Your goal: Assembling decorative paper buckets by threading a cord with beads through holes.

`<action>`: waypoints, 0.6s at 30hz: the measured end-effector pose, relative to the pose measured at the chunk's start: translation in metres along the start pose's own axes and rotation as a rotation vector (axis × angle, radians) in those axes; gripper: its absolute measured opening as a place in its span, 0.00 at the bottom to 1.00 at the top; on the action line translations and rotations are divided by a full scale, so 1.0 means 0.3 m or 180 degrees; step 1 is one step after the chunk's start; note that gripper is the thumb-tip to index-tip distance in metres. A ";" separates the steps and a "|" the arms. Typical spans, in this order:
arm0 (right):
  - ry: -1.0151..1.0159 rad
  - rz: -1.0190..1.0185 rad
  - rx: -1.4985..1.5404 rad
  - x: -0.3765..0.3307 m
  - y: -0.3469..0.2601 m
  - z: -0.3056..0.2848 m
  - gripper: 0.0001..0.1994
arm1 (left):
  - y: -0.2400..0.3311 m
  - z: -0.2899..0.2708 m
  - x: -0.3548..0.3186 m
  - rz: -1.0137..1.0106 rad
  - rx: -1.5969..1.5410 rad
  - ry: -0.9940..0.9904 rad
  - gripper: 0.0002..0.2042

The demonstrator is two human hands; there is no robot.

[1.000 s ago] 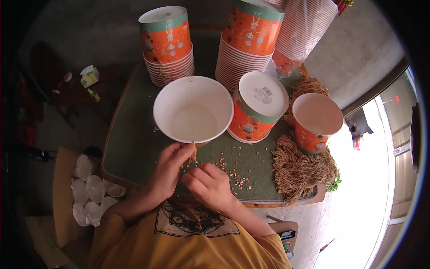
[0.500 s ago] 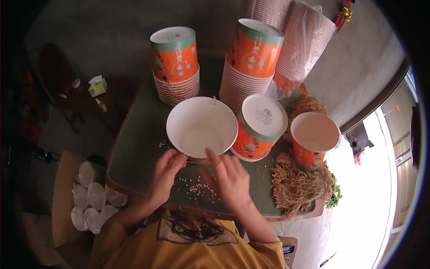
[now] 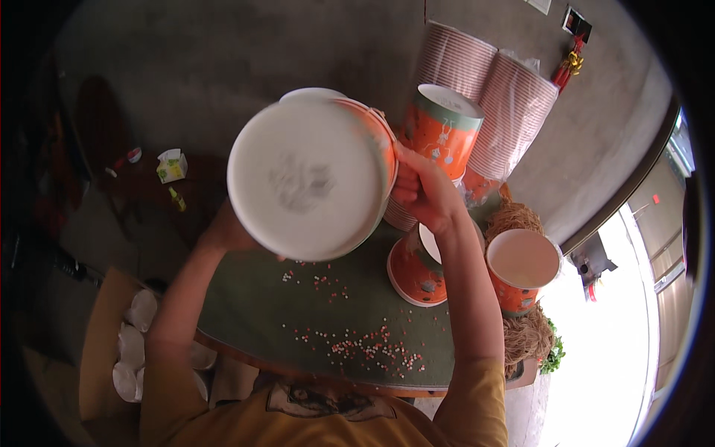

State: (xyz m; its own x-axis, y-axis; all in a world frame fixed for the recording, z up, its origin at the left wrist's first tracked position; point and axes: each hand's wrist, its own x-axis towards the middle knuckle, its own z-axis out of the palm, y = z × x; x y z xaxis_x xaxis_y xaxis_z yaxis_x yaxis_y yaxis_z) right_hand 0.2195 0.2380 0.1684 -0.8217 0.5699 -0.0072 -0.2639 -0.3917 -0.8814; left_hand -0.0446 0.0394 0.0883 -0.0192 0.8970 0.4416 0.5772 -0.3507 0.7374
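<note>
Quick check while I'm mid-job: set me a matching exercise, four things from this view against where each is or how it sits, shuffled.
Things
1. raised paper bucket
2. red and white beads
3. tan yarn
4. tissue box

Places or states
A. scattered on the green tabletop
B. off to the left of the table
C. base toward the camera, gripped by the right hand
D. showing in front of and behind the upright open bucket

Pairs: 1-C, 2-A, 3-D, 4-B

Green-topped table [image 3: 246,305]: scattered small pellets [image 3: 365,348], upturned orange tub [image 3: 414,272], tan yarn [image 3: 527,337].
</note>
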 end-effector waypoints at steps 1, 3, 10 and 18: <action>0.0110 -0.0049 -0.0016 0.038 -0.011 -0.010 0.11 | 0.056 0.013 0.098 -0.0076 -0.0149 0.0441 0.54; 0.0288 -0.0345 -0.0223 0.134 -0.010 0.025 0.09 | 0.003 -0.036 0.223 0.0988 0.0713 0.0870 0.66; 0.0411 -0.0896 -0.0949 0.269 -0.105 0.085 0.21 | 0.015 -0.112 0.510 0.1623 0.0273 0.1522 0.63; 0.0853 -0.0986 -0.2189 0.415 -0.070 0.038 0.20 | -0.147 -0.086 0.568 0.1172 0.0715 0.1848 0.62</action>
State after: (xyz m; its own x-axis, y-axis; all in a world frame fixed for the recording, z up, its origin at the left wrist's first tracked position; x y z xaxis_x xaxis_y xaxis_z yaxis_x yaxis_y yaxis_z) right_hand 0.1169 0.3090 0.1915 -0.5898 0.7681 0.2493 -0.0178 0.2962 -0.9549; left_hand -0.0944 0.2007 0.1442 -0.1858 0.4217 0.8875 0.7824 -0.4829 0.3932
